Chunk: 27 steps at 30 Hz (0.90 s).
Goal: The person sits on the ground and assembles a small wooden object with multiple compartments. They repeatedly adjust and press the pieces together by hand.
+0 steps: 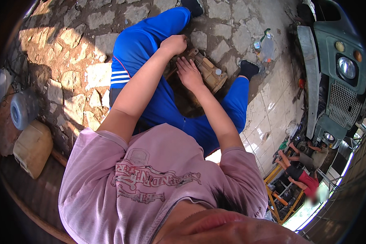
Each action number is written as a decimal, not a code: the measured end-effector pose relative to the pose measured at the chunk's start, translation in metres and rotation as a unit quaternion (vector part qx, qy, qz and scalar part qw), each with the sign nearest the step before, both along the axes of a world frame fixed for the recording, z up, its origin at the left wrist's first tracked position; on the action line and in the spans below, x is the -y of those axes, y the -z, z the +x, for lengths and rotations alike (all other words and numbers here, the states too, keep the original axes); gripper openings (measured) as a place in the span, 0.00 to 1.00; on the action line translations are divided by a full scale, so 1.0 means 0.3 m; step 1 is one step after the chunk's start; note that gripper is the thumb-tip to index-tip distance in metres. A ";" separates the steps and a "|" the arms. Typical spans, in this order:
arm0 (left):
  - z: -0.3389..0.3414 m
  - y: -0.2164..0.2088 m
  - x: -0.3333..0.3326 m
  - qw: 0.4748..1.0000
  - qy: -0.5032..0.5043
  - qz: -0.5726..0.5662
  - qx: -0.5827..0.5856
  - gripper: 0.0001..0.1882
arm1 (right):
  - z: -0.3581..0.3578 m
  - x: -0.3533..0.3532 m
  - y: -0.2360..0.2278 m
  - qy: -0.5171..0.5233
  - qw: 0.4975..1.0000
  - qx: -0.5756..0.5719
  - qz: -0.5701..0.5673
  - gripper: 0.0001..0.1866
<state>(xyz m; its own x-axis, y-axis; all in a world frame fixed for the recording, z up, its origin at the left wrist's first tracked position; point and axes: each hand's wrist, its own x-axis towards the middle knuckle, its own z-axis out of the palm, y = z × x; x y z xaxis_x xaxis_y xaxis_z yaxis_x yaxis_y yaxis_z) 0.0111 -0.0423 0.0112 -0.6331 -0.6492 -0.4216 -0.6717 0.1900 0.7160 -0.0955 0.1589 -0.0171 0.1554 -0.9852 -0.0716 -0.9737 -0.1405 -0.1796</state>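
Note:
A dirty tan metal casting [208,70], shaped like a machine housing, sits on the ground between my spread legs. A small pale round piece shows on its right end. My right hand [189,73] lies on the casting's near left side with fingers stretched out. Just beyond it and to the left, my left hand [174,44] is closed in a fist close to the casting's far left corner. What that fist holds, if anything, is hidden by the fingers. Both forearms and hands cover part of the casting's left side.
Rough paving stones [102,19] lie around me, with pale tiles [261,118] to the right. Beyond the right foot is a clear plastic bag [267,48]. A green vehicle [341,69] stands at the right; people [303,175] are below it. A jerrycan [33,148] and water jug [23,110] sit left.

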 end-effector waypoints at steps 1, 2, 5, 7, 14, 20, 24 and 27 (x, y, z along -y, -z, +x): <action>0.002 0.001 0.006 1.000 -0.002 -0.003 -0.003 0.24 | 0.013 -0.008 0.002 -0.041 0.999 0.020 0.015 0.24; 0.004 0.002 0.008 1.000 0.001 -0.001 -0.001 0.24 | 0.002 0.003 0.003 -0.006 1.000 0.006 0.001 0.24; 0.002 -0.016 -0.002 1.000 0.004 0.006 0.002 0.24 | -0.036 0.010 0.005 0.041 0.999 -0.013 -0.011 0.24; -0.002 -0.004 0.011 1.000 0.007 0.000 0.004 0.24 | 0.022 -0.012 0.006 0.003 1.000 0.008 0.008 0.24; -0.008 -0.004 -0.008 1.000 0.013 0.004 0.015 0.24 | 0.031 -0.003 0.017 0.052 0.998 -0.017 -0.009 0.25; 0.001 0.000 -0.008 1.000 0.022 0.001 0.007 0.25 | 0.010 -0.007 0.014 0.094 0.994 -0.030 -0.041 0.24; -0.002 -0.003 -0.015 1.000 0.015 0.003 0.009 0.25 | 0.076 -0.019 0.021 0.063 0.998 -0.015 -0.021 0.24; 0.002 -0.002 -0.003 1.000 0.016 -0.001 0.010 0.25 | 0.026 0.017 0.020 0.149 0.986 -0.044 -0.063 0.24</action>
